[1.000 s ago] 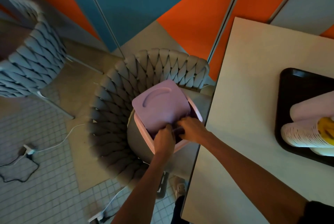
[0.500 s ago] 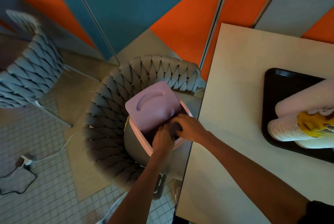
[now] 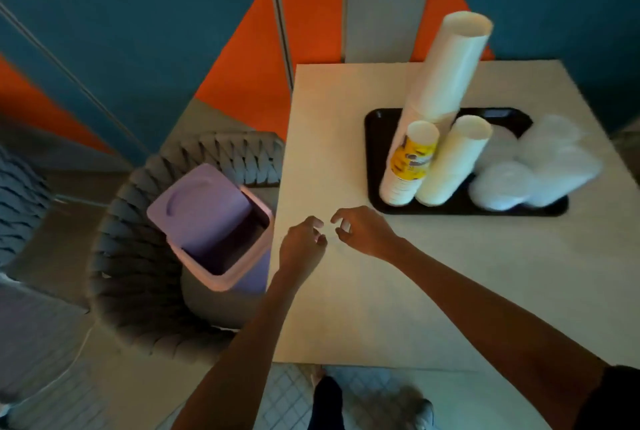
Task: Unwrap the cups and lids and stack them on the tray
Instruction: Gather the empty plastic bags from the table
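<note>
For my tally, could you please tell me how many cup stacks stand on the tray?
3: the tall stack at the back, the yellow-printed stack front left, the plain stack beside it. None looks hidden.

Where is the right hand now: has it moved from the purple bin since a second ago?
Yes. The right hand left the purple bin and is now over the table, right of it, empty.

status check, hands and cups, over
Left hand and right hand empty, fingers loosely curled, over the table. Three cup stacks standing on the black tray, lids beside them. Nothing between hands and tray.
</note>
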The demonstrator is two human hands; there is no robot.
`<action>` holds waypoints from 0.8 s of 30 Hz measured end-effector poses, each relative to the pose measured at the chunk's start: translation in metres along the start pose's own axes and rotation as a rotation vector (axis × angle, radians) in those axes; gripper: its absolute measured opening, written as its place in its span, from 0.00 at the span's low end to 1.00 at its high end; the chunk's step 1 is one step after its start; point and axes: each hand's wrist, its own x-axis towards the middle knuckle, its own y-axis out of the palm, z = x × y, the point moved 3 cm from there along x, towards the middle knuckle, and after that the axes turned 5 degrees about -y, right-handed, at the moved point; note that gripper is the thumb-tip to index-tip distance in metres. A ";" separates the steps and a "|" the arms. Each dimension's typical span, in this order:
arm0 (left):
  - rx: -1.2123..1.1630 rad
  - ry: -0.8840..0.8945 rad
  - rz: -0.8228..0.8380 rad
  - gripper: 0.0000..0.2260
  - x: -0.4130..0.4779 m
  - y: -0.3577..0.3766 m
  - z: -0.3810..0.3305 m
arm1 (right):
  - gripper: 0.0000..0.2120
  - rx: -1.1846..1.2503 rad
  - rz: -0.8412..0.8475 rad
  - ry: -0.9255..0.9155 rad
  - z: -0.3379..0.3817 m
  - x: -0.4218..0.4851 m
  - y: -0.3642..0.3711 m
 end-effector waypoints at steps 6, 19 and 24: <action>0.005 0.106 0.059 0.11 -0.055 0.065 -0.089 | 0.10 0.029 -0.116 0.121 -0.082 -0.104 -0.057; 0.119 0.404 0.232 0.14 -0.113 0.176 -0.258 | 0.09 0.104 -0.424 0.405 -0.224 -0.247 -0.157; 0.118 0.449 0.309 0.14 -0.098 0.208 -0.306 | 0.09 0.102 -0.447 0.491 -0.273 -0.255 -0.182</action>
